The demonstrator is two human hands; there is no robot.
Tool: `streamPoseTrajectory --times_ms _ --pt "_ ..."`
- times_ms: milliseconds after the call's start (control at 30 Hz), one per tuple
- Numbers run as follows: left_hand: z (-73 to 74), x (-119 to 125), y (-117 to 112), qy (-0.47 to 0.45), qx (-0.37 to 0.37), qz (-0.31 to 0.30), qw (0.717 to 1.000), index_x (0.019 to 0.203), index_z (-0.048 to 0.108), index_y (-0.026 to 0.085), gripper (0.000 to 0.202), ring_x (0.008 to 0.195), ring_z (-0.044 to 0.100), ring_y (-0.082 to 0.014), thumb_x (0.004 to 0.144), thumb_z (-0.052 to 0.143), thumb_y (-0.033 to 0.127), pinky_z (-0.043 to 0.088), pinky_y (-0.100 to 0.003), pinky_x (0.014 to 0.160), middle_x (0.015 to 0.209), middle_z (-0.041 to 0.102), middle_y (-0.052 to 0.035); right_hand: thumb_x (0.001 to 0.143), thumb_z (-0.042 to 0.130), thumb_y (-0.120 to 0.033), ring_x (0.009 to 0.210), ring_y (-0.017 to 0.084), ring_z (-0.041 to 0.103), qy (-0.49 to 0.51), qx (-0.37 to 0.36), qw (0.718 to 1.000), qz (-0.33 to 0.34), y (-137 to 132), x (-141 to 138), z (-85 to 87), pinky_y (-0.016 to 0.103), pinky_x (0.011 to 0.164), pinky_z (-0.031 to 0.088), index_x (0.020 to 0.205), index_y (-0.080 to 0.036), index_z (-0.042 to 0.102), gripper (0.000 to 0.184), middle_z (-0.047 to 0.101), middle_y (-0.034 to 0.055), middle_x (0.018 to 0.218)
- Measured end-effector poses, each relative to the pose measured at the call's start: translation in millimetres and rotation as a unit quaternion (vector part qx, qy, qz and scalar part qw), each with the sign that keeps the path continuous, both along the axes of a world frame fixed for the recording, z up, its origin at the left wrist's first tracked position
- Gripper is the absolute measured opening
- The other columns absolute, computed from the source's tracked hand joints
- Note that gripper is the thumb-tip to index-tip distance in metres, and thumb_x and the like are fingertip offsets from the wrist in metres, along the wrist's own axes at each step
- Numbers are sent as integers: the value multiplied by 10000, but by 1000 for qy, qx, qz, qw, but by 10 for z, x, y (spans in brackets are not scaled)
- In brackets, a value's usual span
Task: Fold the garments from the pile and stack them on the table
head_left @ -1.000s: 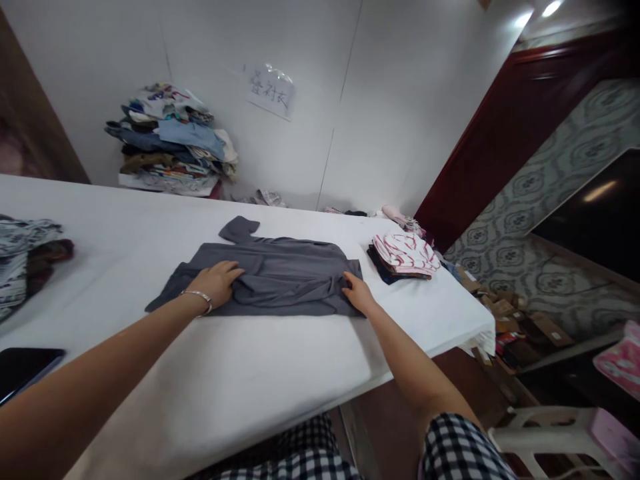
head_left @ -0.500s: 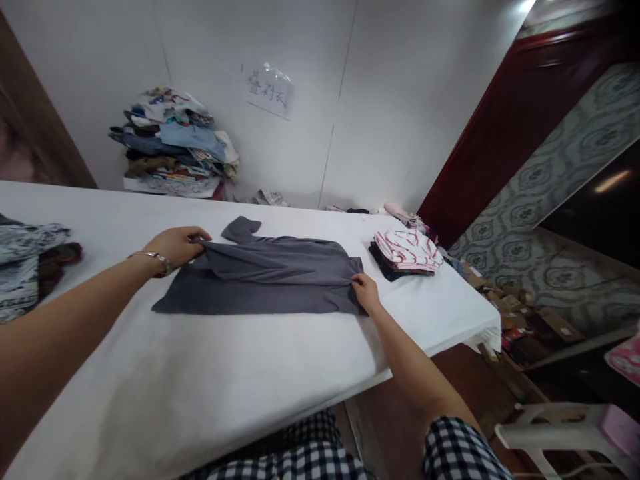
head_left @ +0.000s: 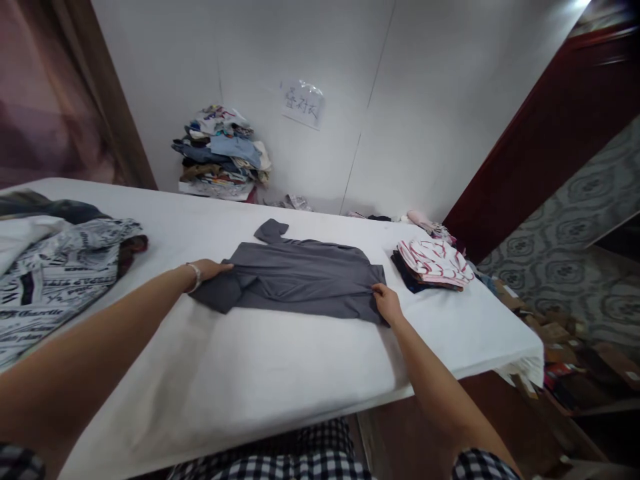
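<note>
A dark grey shirt [head_left: 310, 273] lies partly folded on the white-covered table [head_left: 280, 373]. One of its sleeves [head_left: 271, 231] sticks out at the far side, bent to the left. My left hand [head_left: 213, 269], with a silver bracelet on the wrist, has its fingers closed on the cloth at the shirt's left end, where a flap hangs over toward the near edge. At the right end, my right hand [head_left: 387, 303] pinches the grey cloth between thumb and fingers. Creases run lengthwise between the two hands.
Folded clothes, with a white and red one [head_left: 435, 261] on top, lie right of the shirt. Loose printed clothes [head_left: 65, 267] cover the table's left. A tall clothes pile [head_left: 220, 157] stands by the wall, below a paper sign [head_left: 303, 105]. Boxes [head_left: 560, 333] sit beyond the right end.
My left hand has come nearer to me, bringing the shirt's left end over with it. My right hand still pinches the right end. The view has swung to the left.
</note>
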State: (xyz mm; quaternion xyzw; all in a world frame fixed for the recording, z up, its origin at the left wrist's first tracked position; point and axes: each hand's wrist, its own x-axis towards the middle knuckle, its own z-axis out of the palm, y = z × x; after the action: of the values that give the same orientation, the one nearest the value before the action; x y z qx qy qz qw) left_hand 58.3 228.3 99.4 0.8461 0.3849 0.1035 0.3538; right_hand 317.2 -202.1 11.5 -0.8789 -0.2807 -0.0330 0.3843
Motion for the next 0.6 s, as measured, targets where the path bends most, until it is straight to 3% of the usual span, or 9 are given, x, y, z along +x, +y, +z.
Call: streamPoseTrajectory --times_ms 67,133,267,433,533,600 --pt "-54 -36 -94 33 7 -10 999 785 685 115 486 991 614 -389 576 673 553 467 -492 875 905 699 -206 749 501 -179 1003 213 616 -36 -24 998 42 2 -49 33 380 924 461 1089 -231 650 375 682 60 1075" --pt "-74 -90 -232 42 47 -72 995 964 687 163 566 1062 594 -339 621 614 608 452 -430 931 1104 672 -161 756 532 -160 1121 213 561 -75 -42 992 92 19 -98 82 400 1006 415 1191 -233 607 447 631 69 1201" --pt "-168 -251 -508 64 212 -207 953 1061 662 232 539 1191 520 -304 626 616 547 425 -379 984 1342 539 -113 778 550 -135 1163 221 524 -125 -76 978 152 90 -137 155 413 1037 386 1134 -211 637 375 621 83 1215" --pt "-315 -392 -559 127 279 -189 933 933 680 212 311 1203 514 -319 694 549 361 452 -395 931 1281 573 -136 814 517 -155 1029 223 584 -111 -67 980 150 155 -92 90 404 956 434 910 -190 683 196 678 97 1057" --pt "-249 -412 -497 112 242 -180 947 822 672 216 223 1123 565 -297 703 515 321 461 -381 906 1170 635 -111 824 501 -217 982 219 597 -75 -12 988 132 154 -69 48 391 925 447 927 -196 670 199 685 85 1013" --pt "-132 -413 -435 88 184 -142 969 765 663 222 186 1029 604 -289 678 531 320 464 -378 890 1035 679 -87 830 489 -281 943 219 605 -41 20 991 122 142 -63 60 385 892 458 936 -201 659 216 685 77 982"
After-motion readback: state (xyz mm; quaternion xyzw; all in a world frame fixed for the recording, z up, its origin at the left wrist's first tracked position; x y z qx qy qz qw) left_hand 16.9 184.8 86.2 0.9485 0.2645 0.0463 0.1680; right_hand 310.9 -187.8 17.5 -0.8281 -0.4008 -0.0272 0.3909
